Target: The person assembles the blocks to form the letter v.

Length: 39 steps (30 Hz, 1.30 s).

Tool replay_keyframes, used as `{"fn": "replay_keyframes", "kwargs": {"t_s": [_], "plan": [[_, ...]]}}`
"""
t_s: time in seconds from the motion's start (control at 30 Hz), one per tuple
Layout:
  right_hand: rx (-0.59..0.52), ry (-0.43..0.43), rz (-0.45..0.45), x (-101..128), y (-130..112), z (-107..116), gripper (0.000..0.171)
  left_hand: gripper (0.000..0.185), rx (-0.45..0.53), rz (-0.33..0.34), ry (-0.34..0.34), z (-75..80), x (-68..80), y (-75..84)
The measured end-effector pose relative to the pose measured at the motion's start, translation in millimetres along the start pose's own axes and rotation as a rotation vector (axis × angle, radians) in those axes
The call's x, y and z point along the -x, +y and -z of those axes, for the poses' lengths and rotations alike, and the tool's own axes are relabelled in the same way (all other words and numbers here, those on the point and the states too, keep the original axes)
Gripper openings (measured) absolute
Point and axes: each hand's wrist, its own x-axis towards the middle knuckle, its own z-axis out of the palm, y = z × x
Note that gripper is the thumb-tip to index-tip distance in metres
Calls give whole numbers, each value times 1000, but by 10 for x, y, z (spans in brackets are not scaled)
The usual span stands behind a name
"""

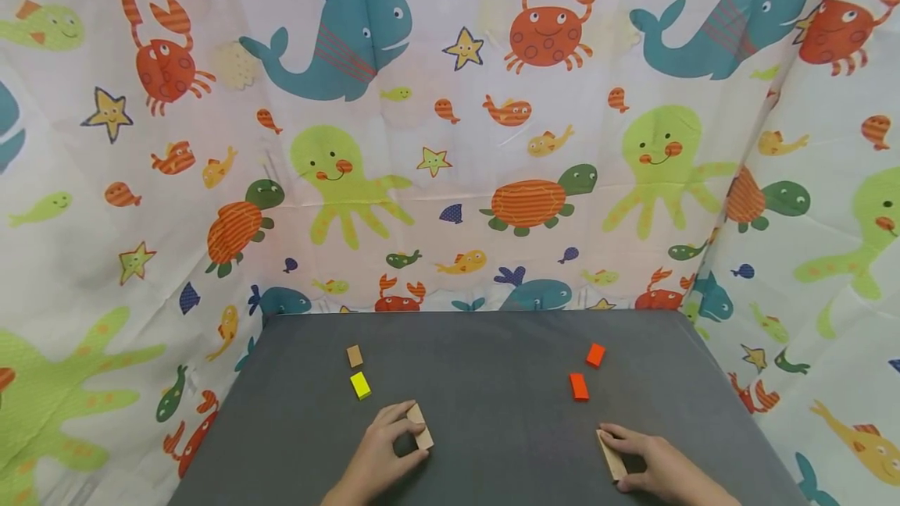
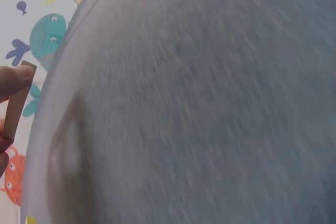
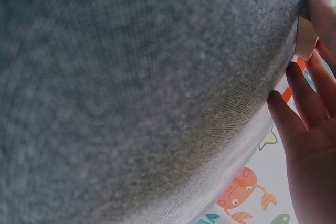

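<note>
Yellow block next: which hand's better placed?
Probably the left hand: it is close to the yellow block, while the right hand is across, nearer the red blocks. Both hands pinch wooden blocks, so the left would need freeing first.

Tabletop cover (image 1: 485,397): cloth, matt, finely textured | Sea-animal curtain (image 1: 436,201): printed fabric, smooth, lightly creased | Left held block (image 1: 424,437), right held block (image 1: 611,457): wood, smooth, matt | Tan block (image 1: 355,356): wood-like, matt | Yellow block (image 1: 361,386), red blocks (image 1: 579,386): smooth, material indeterminate
</note>
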Motion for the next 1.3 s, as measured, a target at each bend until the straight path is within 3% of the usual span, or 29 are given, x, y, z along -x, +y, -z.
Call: {"fn": "replay_keyframes", "kwargs": {"t_s": [0.33, 0.8, 1.03, 1.3], "plan": [[-13, -9, -9, -16, -1, 12, 86, 30, 17, -50, 42, -176, -124, 117], [-13, 20, -9, -3, 18, -4, 88, 31, 105, -37, 31, -392, -229, 202], [-37, 22, -26, -5, 27, -18, 87, 31, 125, -4, 43, -456, -278, 198], [-55, 24, -34, 4, 13, -25, 86, 31, 123, -18, 33, -528, -321, 188]]}}
